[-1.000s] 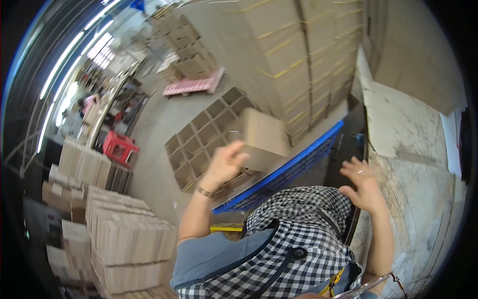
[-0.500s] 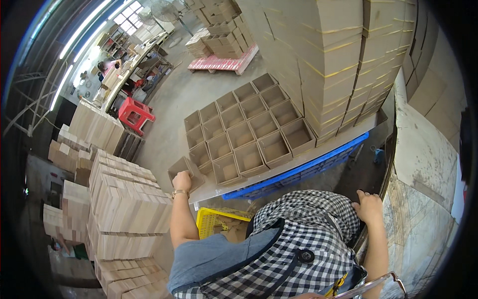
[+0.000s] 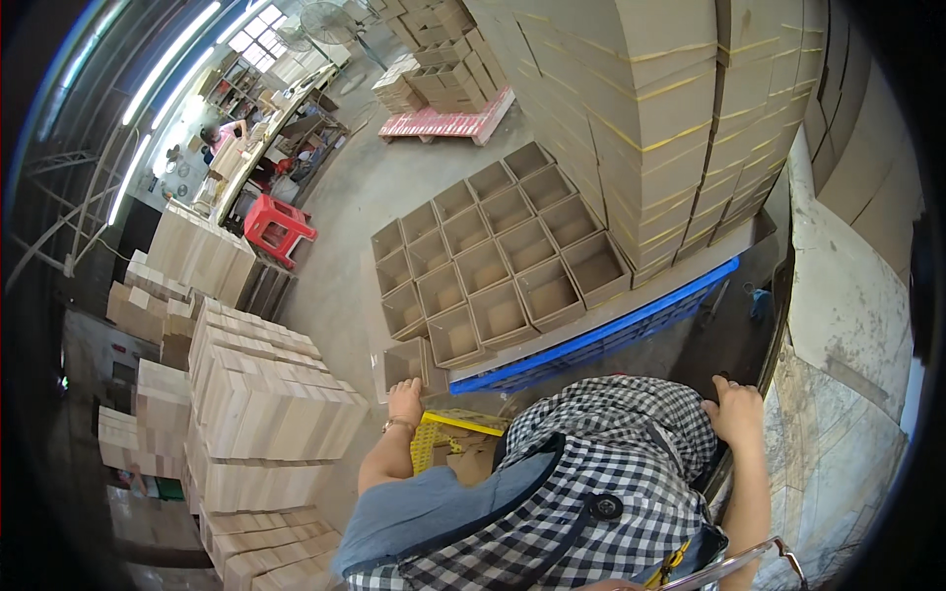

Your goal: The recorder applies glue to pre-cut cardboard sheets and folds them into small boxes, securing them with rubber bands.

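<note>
An open-topped brown cardboard box (image 3: 402, 361) stands at the near left corner of a block of similar open boxes (image 3: 485, 264). My left hand (image 3: 404, 402) is at this corner box's near edge, its fingers curled on the rim. Those boxes stand on a flat board (image 3: 631, 298) over a blue plastic pallet (image 3: 601, 323). On my other side, my right hand (image 3: 737, 412) rests by the edge of a worn, pale tabletop (image 3: 838, 394), holding nothing, with its thumb and fingers apart.
Tall stacks of folded cardboard (image 3: 680, 128) rise behind the boxes. Pale wooden-looking blocks (image 3: 271, 394) are piled at left. A yellow basket (image 3: 458, 426) sits by my waist. Farther off are a red stool (image 3: 279, 229), a red pallet (image 3: 453, 120) and a person (image 3: 222, 138) at a bench.
My left hand has moved right and nearer to me. The corner box has shifted right, up against the block of boxes. My right hand has hardly moved.
</note>
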Motion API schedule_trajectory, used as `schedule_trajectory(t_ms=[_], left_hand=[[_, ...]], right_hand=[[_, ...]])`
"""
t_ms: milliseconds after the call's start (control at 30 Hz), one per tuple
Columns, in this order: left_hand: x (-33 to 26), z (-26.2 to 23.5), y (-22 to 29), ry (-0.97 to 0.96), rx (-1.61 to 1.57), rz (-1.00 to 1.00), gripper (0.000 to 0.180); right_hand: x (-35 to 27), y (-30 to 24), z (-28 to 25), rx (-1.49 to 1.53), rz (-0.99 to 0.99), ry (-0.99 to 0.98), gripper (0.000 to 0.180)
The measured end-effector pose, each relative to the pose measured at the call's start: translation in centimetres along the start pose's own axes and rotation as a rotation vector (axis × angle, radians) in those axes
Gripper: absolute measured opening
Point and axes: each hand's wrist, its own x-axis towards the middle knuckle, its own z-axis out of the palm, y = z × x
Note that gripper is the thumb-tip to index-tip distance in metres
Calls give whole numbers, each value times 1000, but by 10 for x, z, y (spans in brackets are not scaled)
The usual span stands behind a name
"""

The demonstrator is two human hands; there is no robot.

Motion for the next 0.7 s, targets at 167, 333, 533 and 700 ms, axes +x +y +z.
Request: schedule_trajectory(t_ms=[167,333,533,700], left_hand=[[42,19,-1,-28,-51,-120,21],[52,29,-3,-97,-67,-100,22],[62,20,1,-104,-110,-42,17],[82,13,-28,-224,-202,219,21]], right_hand=[[0,0,-2,29,-20,21,46],[0,-2,-2,36,-14,24,46],[-4,-3,-6,48,-1,8,45],[-5,2,5,164,-5,38,39]])
